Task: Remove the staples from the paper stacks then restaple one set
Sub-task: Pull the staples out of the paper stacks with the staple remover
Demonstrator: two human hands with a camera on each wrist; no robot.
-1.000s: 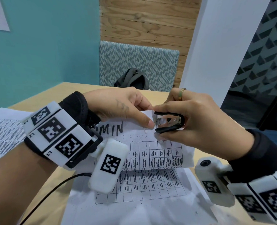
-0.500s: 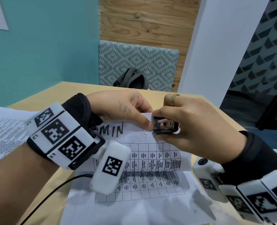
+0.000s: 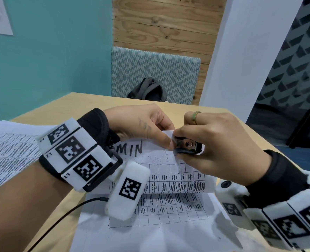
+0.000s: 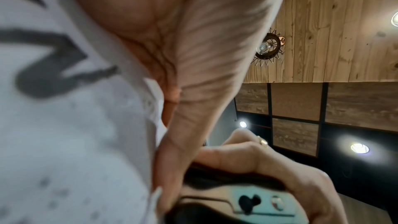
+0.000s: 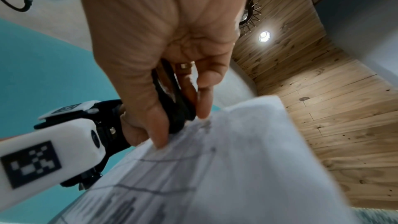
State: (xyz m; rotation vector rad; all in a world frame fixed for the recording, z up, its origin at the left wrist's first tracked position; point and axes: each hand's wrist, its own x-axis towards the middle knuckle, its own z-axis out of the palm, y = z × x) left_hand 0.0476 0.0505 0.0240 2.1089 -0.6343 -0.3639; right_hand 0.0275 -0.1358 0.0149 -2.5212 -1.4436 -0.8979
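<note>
**Staple remover at the corner of the lifted paper stack**

The paper stack [image 3: 161,171] is thin white sheets, printed with a black grid of small text and hand-lettered with thick black marker near the top. Its upper part is lifted and curls over itself, and the lower part lies flat on the pale wooden worktop [image 3: 63,110]. The staple remover [image 3: 186,144] is small, with black plastic wings and a shiny metal middle.

The left hand [image 3: 143,124] holds the top corner of the stack, with thumb and fingers pinching the paper edge. The right hand [image 3: 217,142] is curled around the staple remover, thumb on one wing and fingers on the other, squeezing it against the same corner, just beside the left thumb. A gold ring with a green stone [image 3: 195,116] sits on one right finger. The staple itself is too small to see.

Both wrists carry white blocks with black square markers. A second paper stack [image 3: 7,153] lies at the left on the worktop. A black cable [image 3: 65,213] runs under the left forearm. Behind the worktop stands a chair with zigzag woven fabric [image 3: 156,70], and a dark bag [image 3: 147,90] rests on it.
</note>
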